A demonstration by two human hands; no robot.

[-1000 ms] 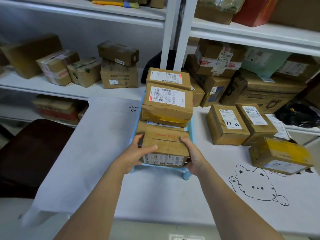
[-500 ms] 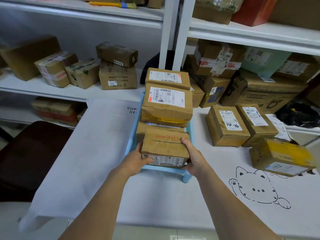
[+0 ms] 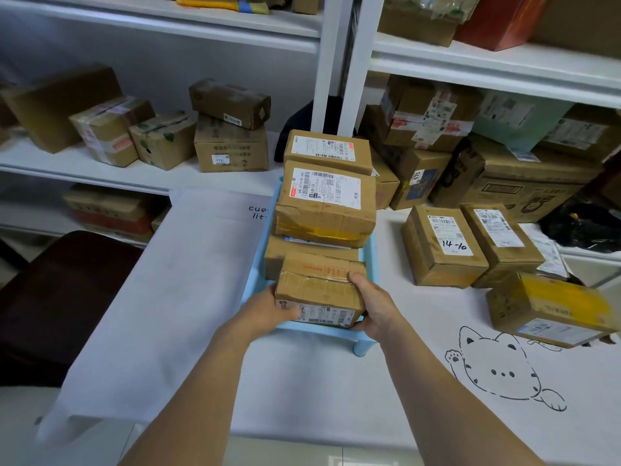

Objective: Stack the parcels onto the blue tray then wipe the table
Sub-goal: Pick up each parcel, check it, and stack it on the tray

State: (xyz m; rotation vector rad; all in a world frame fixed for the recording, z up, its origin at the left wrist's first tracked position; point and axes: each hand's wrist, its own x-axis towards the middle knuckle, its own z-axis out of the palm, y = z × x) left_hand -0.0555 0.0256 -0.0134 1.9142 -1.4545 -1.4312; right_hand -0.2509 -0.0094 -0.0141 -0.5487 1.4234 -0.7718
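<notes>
A light blue tray (image 3: 369, 260) stands on the white-covered table (image 3: 302, 381) with several brown parcels stacked in it. The nearest small parcel (image 3: 319, 289) sits at the tray's front edge. My left hand (image 3: 268, 311) holds its left side and my right hand (image 3: 373, 304) grips its right side, thumb on top. Behind it lie a flat parcel (image 3: 302, 250), a labelled parcel with yellow tape (image 3: 326, 203) and another labelled parcel (image 3: 327, 151). Three parcels wait on the table to the right: two upright ones (image 3: 440, 245) (image 3: 500, 242) and a yellow-taped one (image 3: 551, 307).
White shelves (image 3: 470, 58) behind the table hold many cardboard boxes. A dark chair (image 3: 50, 297) stands at the left. A cat drawing (image 3: 497, 364) marks the table cover at the right. A black bag (image 3: 584, 223) lies at the far right.
The small parcel in both hands has come down onto the tray's front edge, and my left hand has slid lower along its side.
</notes>
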